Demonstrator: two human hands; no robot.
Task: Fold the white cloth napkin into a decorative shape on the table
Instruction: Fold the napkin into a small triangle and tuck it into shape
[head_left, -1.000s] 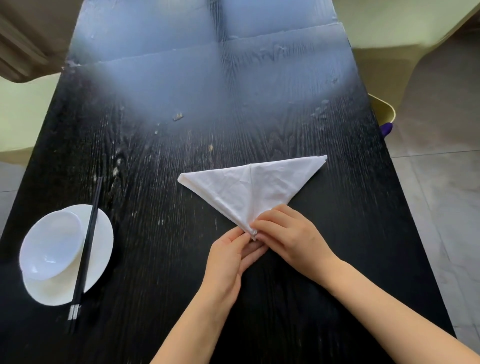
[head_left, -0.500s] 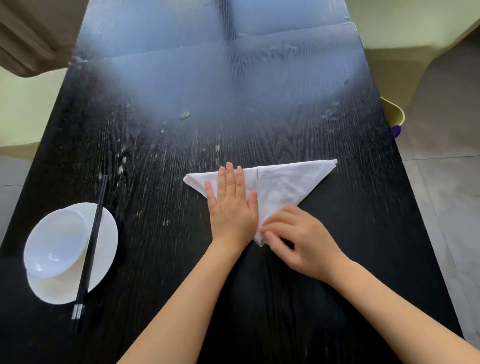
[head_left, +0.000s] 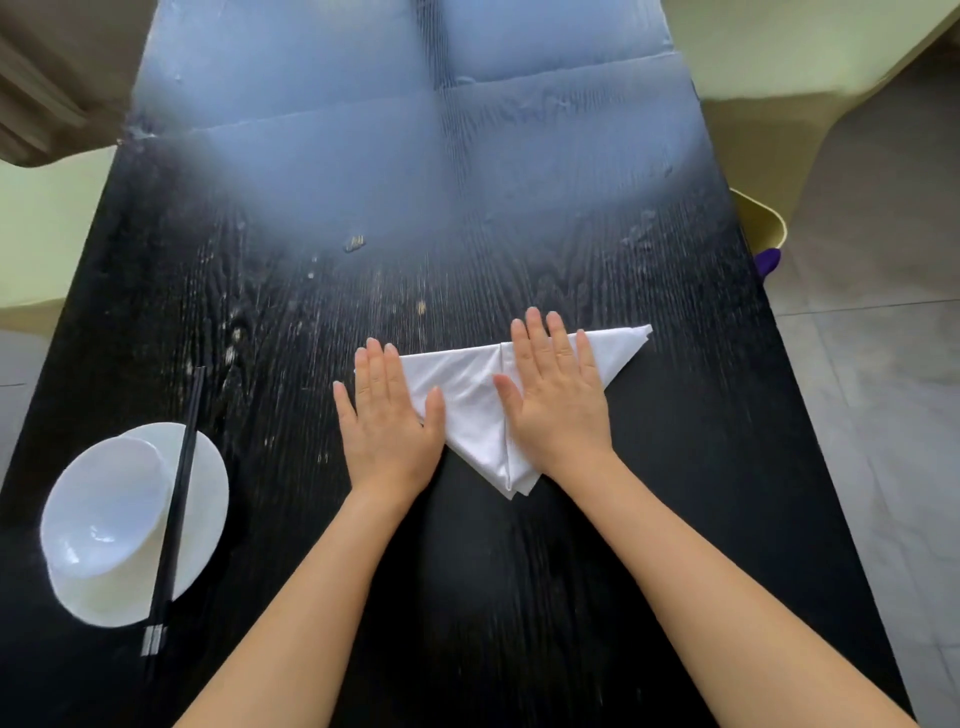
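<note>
Both palms are down flat now, and that's the change. Half a second back the right hand was curled at the napkin's near tip, fingertips working that corner; it has slid up and opened out over the right half of the cloth. The left hand, which sat flat near the middle fold, has shifted out toward the left wing, so the centre crease shows bare between the two hands.

Nearest the camera, two bare forearms come in from the bottom edge, angled inward toward the cloth. The left hand lies palm down, fingers together and pointing away, thumb spread right onto the fabric; its outer fingers hang over the napkin's left corner onto the table. The right hand mirrors it, fingers straight and slightly fanned, thumb reaching left toward the crease, fingertips just past the far edge. Neither hand grips anything: both are fully open, pressing on the cloth.

The white napkin sits mid-table as a triangle, long edge far, point toward the person, that point poking out free between the wrists. Its right corner sticks out beyond the right hand.

Off to the left, well apart, a white bowl rests on a white plate, with black chopsticks laid across the plate's right side.
</note>
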